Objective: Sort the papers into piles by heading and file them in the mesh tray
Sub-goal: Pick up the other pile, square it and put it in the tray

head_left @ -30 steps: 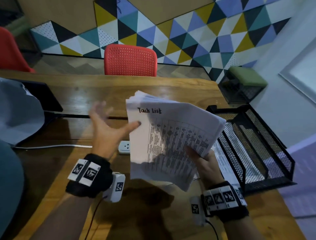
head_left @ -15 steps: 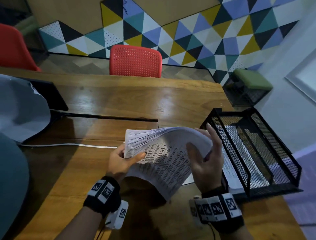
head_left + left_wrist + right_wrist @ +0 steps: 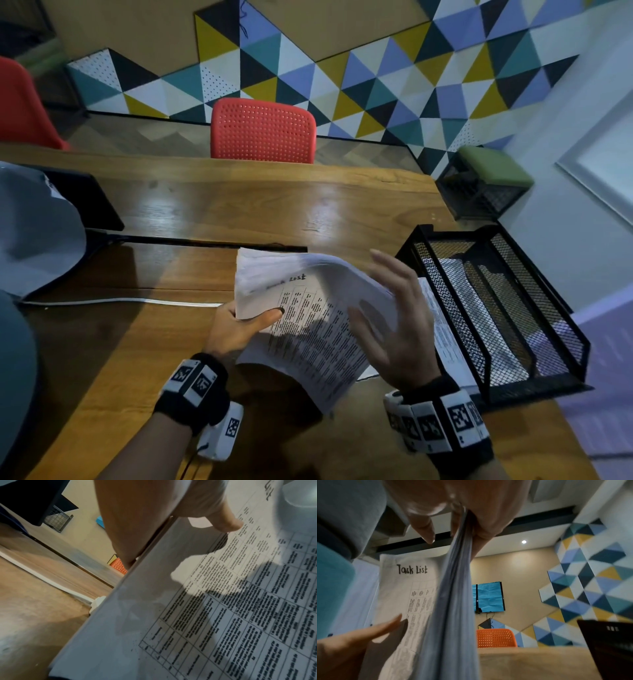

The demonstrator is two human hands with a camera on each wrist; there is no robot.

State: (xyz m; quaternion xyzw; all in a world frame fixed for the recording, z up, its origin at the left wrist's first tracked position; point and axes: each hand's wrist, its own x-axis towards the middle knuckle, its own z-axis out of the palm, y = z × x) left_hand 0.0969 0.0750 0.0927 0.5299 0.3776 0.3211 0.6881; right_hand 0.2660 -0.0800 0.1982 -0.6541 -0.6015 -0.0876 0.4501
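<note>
Now the stack of papers (image 3: 308, 322) sits lower and more curled than a second ago, when it stood upright in front of the person with the left hand spread wide and only its thumb on the sheet. The left hand (image 3: 239, 329) has since closed on the stack's near-left corner, thumb on top of the printed page and fingers underneath. The right hand (image 3: 394, 322) has shifted from the bottom edge up to the right side; its fingers look half spread over the bent-over sheets in the head view, while the right wrist view shows the edges of the sheets pinched between thumb and fingers.

One stack is held, above the wooden counter (image 3: 239, 212) and just left of the single black mesh tray (image 3: 496, 308). A further loose sheet (image 3: 442, 325) lies flat against the tray's left wall, and paper shows inside the tray. Two red chairs stand beyond the counter: one (image 3: 262, 132) straight behind the stack, another (image 3: 20, 106) far left.

The top page is headed "Task List" in handwritten black letters above a printed table; the table's text is too small to read.
</note>
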